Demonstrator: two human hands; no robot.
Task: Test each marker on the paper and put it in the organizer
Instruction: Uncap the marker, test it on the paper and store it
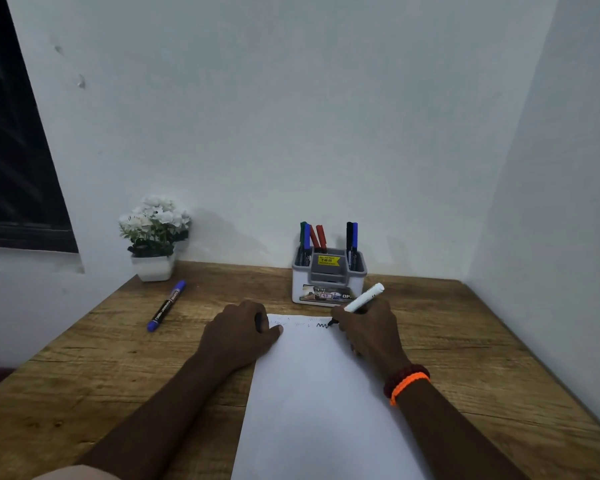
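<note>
White marker (pixel 363 298) pinched in right hand (pixel 368 329), tip on paper (pixel 321 393) near organizer (pixel 328 280). Left hand (pixel 238 332) curls round dark cap, steadies sheet. Keep stroke short, light; blue marker (pixel 167 305) waits left of organizer.

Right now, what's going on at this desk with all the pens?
A person is trying out markers. The right hand holds a white marker and scribbles a black squiggle near the top of the paper, while the left hand holds what seems to be its cap and steadies the sheet. Six markers already stand in the organizer. One blue marker lies on the desk, waiting.
</note>
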